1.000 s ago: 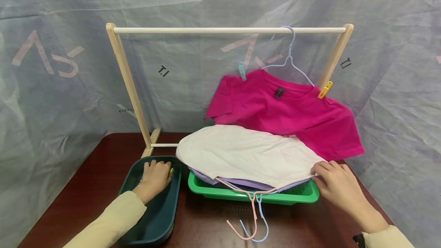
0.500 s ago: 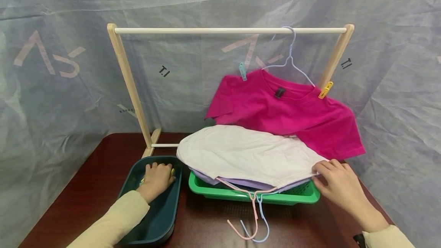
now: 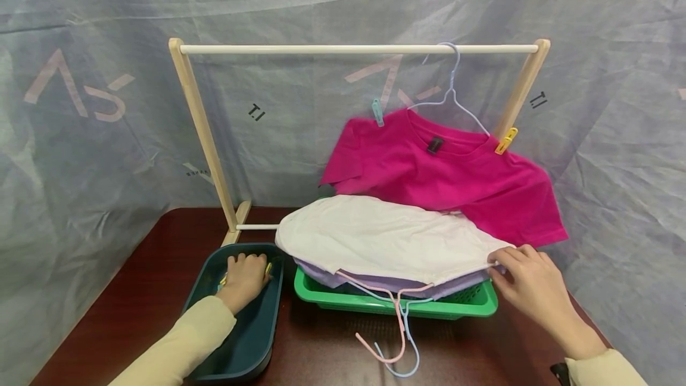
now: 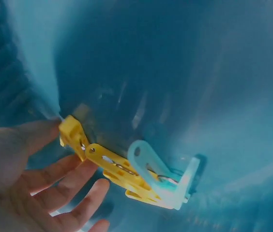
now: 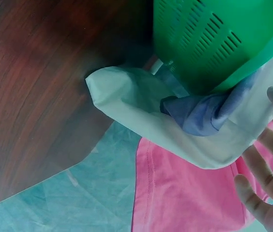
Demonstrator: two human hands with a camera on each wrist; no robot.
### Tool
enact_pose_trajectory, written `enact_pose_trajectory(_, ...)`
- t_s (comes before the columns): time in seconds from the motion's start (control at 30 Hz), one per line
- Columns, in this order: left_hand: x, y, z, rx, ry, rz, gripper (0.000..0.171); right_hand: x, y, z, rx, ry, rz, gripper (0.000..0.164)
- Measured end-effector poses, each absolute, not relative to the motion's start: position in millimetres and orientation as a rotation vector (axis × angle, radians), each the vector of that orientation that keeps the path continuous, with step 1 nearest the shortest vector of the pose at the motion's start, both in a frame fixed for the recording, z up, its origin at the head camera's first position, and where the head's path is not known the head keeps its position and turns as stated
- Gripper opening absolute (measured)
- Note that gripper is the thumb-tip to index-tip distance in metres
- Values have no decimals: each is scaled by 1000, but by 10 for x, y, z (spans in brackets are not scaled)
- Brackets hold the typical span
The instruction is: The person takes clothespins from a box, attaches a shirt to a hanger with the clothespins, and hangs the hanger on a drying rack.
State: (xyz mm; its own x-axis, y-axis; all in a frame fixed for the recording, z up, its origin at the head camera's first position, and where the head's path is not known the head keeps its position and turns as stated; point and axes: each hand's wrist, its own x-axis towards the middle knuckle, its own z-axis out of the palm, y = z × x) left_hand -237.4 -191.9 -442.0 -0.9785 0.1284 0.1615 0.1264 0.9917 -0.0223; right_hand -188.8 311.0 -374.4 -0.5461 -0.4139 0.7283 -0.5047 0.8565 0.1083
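Observation:
Down in the dark teal tray (image 3: pixel 236 338), my left hand (image 3: pixel 248 279) pinches a yellow clothespin (image 4: pixel 73 133) between thumb and fingers. Against it lie another yellow clothespin (image 4: pixel 119 169) and a light-blue clothespin (image 4: pixel 146 159). My right hand (image 3: pixel 533 290) pinches the right edge of a white shirt (image 3: pixel 375 237), raising it slightly. That shirt lies over purple cloth (image 3: pixel 455 286) on a green basket (image 3: pixel 375 307). From its near edge stick out a pink hanger (image 3: pixel 402 338) and a light-blue hanger (image 3: pixel 414 350), hooks toward me.
Behind stands a wooden rack with a white rail (image 3: pixel 321 49). A magenta T-shirt (image 3: pixel 429 165) hangs there on a lavender hanger (image 3: pixel 452 88), with a light-blue clothespin and a yellow clothespin (image 3: pixel 506 140) on its shoulders. Everything stands on a dark red-brown table (image 3: pixel 139 279).
My right hand has risen slightly with the edge of the white shirt, and the pink hanger has shifted a little to the right. In the tray my left hand has moved slightly right.

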Motion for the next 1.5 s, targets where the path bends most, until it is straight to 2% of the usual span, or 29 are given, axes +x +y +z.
enact_pose_trajectory(0.17, -2373, -1915, -4424, -192, -2980, 37, 22, -1921, 3102, -3721, 633, -2185, 161, 56)
enact_pose_trajectory(0.53, -2361, -1866, -4395, -194, -3002, -2, 32, -1962, 3101, -3646, 616, -2150, 199, 54)
enact_pose_trajectory(0.8, -2320, -1868, -4356, -200, -3028, -88, 32, -1995, 3107, -3626, 592, -2151, 222, 55)
enact_pose_trajectory(0.9, -2296, -1873, -4328, -196, -3039, -122, 36, -2015, 3111, -3610, 597, -2155, 227, 48)
enact_pose_trajectory(1.07, -2256, -1911, -4277, -182, -3030, -179, 42, -2055, 3125, -3577, 586, -2172, 226, 12)
enact_pose_trajectory(1.23, -2195, -1954, -4197, -175, -3006, -226, 41, -2088, 3129, -3554, 555, -2187, 222, 20)
enact_pose_trajectory(1.5, -2123, -2016, -4056, -204, -2915, -277, 34, -2147, 3110, -3564, 535, -2196, 227, 19)
